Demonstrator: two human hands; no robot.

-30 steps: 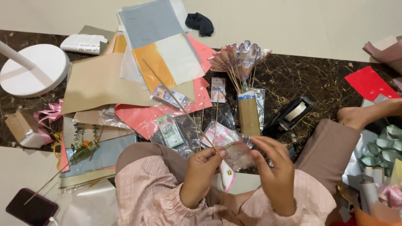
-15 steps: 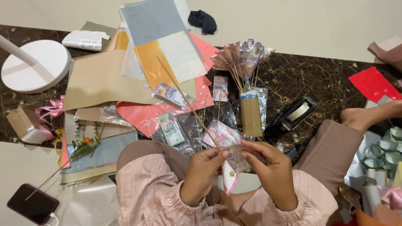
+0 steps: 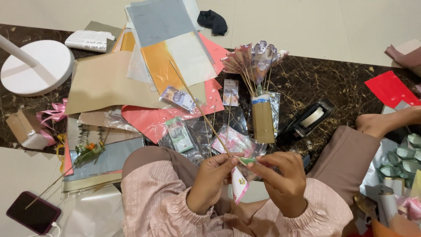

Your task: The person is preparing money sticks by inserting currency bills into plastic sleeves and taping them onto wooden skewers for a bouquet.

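Wooden stick (image 3: pixel 199 107) is pinched at its near end by the left hand (image 3: pixel 210 182) and right hand (image 3: pixel 283 182), both closed on a folded banknote (image 3: pixel 239 184) over the lap — several finished flowers (image 3: pixel 254 59) already stand in a holder (image 3: pixel 263 120); loose banknotes (image 3: pixel 177 98) remain on the floor.

Dark phone screen (image 3: pixel 33 215) lower left; tan ribboned box (image 3: pixel 25 130) left edge.

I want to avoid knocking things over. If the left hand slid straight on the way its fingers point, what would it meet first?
The left hand points right, so it would almost at once meet the right hand, which pinches the same stick and folded paper piece.
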